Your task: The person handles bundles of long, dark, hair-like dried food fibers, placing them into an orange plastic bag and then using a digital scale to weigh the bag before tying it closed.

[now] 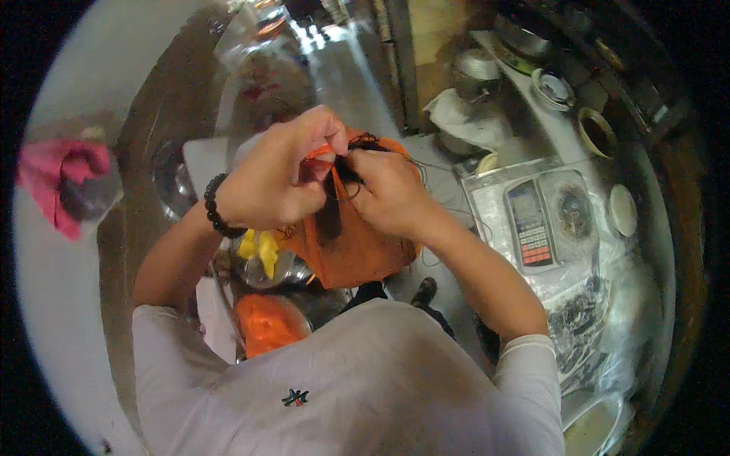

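Observation:
An orange mesh bag (365, 251) with dark frayed strands hangs in front of me, below both hands. My left hand (279, 171), with a black bead bracelet (212, 208) at its wrist, is closed on a bunched orange part of the bag near its top. Close beside it, my right hand (388, 191) pinches dark strands and the bag's upper edge. The fingertips of the two hands nearly meet. What the bag holds is hidden; something dark shows through its upper part.
To the right, a scale (530, 222) with a keypad stands on a metal surface near bowls and a white cloth (462, 122). At left lies a pink cloth (65, 176). Metal basins, a yellow item (259, 251) and an orange bag (268, 322) are below left.

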Demonstrator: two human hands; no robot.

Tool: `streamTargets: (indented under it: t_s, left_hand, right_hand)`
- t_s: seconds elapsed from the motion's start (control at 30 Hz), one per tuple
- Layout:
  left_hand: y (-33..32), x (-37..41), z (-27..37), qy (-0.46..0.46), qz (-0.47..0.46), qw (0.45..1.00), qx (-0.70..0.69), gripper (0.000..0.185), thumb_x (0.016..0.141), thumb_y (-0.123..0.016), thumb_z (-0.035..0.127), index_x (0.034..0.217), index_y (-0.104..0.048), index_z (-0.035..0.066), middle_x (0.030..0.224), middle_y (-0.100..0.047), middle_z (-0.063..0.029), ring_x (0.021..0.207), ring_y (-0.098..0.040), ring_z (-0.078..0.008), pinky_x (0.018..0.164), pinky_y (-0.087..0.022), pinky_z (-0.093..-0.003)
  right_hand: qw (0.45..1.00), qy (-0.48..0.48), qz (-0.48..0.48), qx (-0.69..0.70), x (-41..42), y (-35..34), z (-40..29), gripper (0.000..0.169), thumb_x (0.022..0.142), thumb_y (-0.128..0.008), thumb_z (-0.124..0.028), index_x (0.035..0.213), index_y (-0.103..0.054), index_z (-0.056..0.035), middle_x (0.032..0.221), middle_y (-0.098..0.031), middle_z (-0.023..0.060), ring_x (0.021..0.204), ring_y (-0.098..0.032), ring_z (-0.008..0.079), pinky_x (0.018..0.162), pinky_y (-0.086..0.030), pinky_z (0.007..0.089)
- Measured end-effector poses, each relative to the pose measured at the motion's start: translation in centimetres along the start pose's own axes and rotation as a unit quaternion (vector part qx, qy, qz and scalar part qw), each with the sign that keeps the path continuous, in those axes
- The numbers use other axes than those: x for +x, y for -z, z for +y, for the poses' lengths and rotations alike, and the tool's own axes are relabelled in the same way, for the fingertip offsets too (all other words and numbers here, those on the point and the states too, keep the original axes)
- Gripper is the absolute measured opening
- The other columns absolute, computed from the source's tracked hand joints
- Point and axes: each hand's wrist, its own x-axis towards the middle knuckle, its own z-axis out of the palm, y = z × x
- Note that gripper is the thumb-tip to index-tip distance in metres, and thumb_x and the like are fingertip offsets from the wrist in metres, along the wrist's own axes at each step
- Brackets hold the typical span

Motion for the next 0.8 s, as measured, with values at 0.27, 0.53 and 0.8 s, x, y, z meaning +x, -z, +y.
streamTargets:
  t_s: [0.27,0.53,0.8]
  left_hand:
    - [2.5,8.3,4.2,-0.156,-0.102,0.977,-0.106,0.033,0.064,-0.049,-0.006,0.092,-0.043,0.009,0.082,-0.039,0.0031,0.072,-0.036,-0.0052,0.061,-0.027,-0.0194]
    - [8.4,16.2,0.0,-0.205,-0.146,0.944,-0.213,0.033,0.073,-0.058,-0.004,0.1,-0.042,0.008,0.082,-0.045,0.0047,0.069,-0.042,-0.0029,0.06,-0.033,-0.0183]
    - [8.2,17.8,7.1,-0.381,-0.155,0.878,-0.245,0.032,0.071,-0.051,-0.02,0.089,-0.044,0.006,0.07,-0.048,-0.0023,0.055,-0.044,-0.009,0.045,-0.041,-0.0197]
  right_hand:
    - [0.976,-0.052,-0.211,0.019,6.0,4.2,2.2,0.029,0.086,-0.059,-0.016,0.11,-0.063,0.0012,0.101,-0.068,0.0147,0.094,-0.065,0.0249,0.082,-0.051,0.0369]
    - [0.96,-0.203,-0.103,-0.166,3.9,14.2,-3.0,0.03,0.091,-0.054,-0.014,0.115,-0.064,-0.0011,0.106,-0.069,0.013,0.096,-0.066,0.0244,0.087,-0.051,0.035]
    - [0.939,-0.297,0.128,-0.114,-8.3,13.2,-0.8,0.134,0.056,-0.087,-0.059,0.153,-0.014,-0.0018,0.152,-0.031,0.0206,0.14,-0.033,0.0315,0.116,-0.025,0.0403]
